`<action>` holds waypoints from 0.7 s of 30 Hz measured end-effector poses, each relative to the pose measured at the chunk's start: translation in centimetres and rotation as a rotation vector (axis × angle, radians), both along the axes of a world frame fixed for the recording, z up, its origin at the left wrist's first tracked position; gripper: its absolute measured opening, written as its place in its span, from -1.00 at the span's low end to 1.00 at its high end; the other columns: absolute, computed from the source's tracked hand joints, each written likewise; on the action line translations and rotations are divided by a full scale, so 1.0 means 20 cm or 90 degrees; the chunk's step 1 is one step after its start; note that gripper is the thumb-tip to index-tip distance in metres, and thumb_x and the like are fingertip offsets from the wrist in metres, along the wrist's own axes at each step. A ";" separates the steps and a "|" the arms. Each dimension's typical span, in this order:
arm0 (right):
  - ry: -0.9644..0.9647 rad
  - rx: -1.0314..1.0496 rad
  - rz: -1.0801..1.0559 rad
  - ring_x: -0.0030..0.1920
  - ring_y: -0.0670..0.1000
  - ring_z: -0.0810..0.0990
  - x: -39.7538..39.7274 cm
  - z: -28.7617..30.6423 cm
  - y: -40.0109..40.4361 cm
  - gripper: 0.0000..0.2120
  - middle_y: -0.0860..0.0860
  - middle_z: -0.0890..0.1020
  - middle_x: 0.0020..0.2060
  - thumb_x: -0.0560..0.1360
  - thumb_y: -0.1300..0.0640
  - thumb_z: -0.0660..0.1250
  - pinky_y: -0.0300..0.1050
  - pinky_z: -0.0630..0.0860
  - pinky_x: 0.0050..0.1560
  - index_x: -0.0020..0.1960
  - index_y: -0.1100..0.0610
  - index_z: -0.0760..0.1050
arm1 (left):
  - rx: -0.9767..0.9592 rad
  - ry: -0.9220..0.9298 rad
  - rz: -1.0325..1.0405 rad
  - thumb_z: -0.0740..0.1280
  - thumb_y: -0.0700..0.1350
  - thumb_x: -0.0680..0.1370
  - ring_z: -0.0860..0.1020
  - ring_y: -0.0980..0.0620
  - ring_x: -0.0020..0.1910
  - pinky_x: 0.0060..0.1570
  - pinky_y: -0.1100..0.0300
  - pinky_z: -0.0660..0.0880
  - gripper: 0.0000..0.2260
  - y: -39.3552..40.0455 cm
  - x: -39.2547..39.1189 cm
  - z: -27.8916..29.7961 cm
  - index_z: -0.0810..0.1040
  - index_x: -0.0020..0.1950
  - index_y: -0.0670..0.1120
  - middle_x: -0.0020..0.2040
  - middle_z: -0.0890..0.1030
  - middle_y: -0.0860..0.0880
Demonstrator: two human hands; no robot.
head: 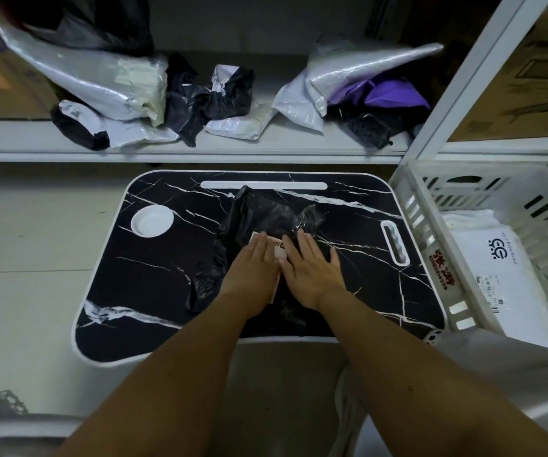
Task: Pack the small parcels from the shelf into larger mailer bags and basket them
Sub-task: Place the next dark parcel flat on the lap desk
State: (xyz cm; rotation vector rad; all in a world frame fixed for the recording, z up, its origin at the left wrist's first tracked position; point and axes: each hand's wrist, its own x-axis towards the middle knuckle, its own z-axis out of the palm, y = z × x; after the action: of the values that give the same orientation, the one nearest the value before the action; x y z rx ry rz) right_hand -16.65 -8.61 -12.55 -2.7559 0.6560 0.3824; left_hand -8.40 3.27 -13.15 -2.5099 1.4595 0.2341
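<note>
Both hands flat on a black mailer bag (pixel 267 216) in the middle of the bench (pixel 154 291), a black top with white marble veins and a white rim. Left hand (pixel 254 275) palm down, fingers (pixel 261 247) straight and close together, released rather than clenched, pressing on a pale label or slip (pixel 277 250) that shows between the 2 hands. Right hand (pixel 312 275) palm down just beside it, fingers straight and a little spread, thumb out to the right, grasping nothing, fingertips resting on the glossy black plastic. Hard to tell whether the slip sits on the bag or under an edge of it. Bag crumpled, stretching from the long white slot (pixel 264 185) at the far edge of the bench down past the left wrist. Round white cup recess (pixel 152 221) at the bench's left, a narrow white-rimmed slot (pixel 395 247) at its right. Behind the bench, on the white shelf (pixel 18 136), a scatter of small parcels: a large silver one (pixel 78 70) at left, black ones (pixel 210 97) in the middle, a small white one (pixel 243 122) near the front edge, white, silver and purple ones (pixel 391 94) at right. To the right of the bench, touching its corner, a white slatted basket (pixel 413 206) holding a white mailer bag (pixel 497 278) with a printed logo and a label. Cardboard boxes (pixel 530 87) on the shelving at far right.
</note>
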 end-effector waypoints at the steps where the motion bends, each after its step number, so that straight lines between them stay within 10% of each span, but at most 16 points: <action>1: 0.020 -0.015 -0.011 0.55 -0.05 -0.25 0.00 0.01 -0.01 -0.44 -0.05 -0.22 0.57 0.64 -0.22 -0.22 0.26 -0.21 0.49 0.58 -0.08 -0.20 | -0.023 0.015 0.035 0.16 -0.07 0.62 -0.15 -0.18 0.55 0.53 0.01 -0.09 -0.36 0.02 0.00 0.01 -0.12 0.55 -0.27 0.56 -0.11 -0.25; 6: 0.011 -0.191 -0.102 0.51 0.11 0.10 0.07 0.08 0.03 -0.50 0.08 0.27 0.49 0.64 -0.12 -0.05 0.34 -0.08 0.46 0.47 0.11 0.27 | -0.254 -0.028 0.164 0.34 -0.21 0.51 0.49 -0.16 0.18 0.10 0.03 0.46 -0.72 0.13 0.05 0.07 0.50 0.22 -0.17 0.17 0.52 -0.14; 10: -0.173 -0.204 0.051 0.41 0.07 0.25 0.19 0.15 0.12 -0.61 0.02 0.35 0.39 0.59 -0.11 0.11 0.17 0.14 0.41 0.34 0.02 0.40 | -0.356 -0.045 0.444 0.38 0.07 0.48 0.50 -0.16 0.04 -0.01 -0.03 0.44 -0.64 0.24 0.11 0.12 0.45 0.10 -0.15 0.06 0.51 -0.15; 14: -0.069 -0.110 0.154 0.36 0.12 0.28 0.25 0.13 0.18 -0.58 -0.01 0.31 0.42 0.61 -0.15 0.02 0.19 0.31 0.25 0.44 -0.12 0.27 | -0.348 0.166 0.580 0.25 0.28 0.51 0.53 -0.18 0.08 -0.05 0.01 0.46 -0.48 0.30 0.19 0.12 0.40 0.14 -0.17 0.07 0.55 -0.16; 21: -0.059 -0.165 0.045 0.21 0.15 0.41 0.26 0.16 0.19 -0.63 0.11 0.40 0.22 0.63 -0.11 0.06 0.06 0.42 0.09 0.31 0.05 0.42 | -0.471 0.346 0.620 0.27 -0.08 0.60 0.56 -0.13 -0.02 -0.12 0.16 0.38 -0.85 0.35 0.33 0.11 0.54 -0.11 -0.12 -0.15 0.56 -0.09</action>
State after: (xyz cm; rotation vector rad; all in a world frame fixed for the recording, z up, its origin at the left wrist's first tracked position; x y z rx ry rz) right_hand -11.51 -4.83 -9.44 -3.0265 0.6255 0.1943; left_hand -1.73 10.21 -10.94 -3.8245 0.2523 0.6632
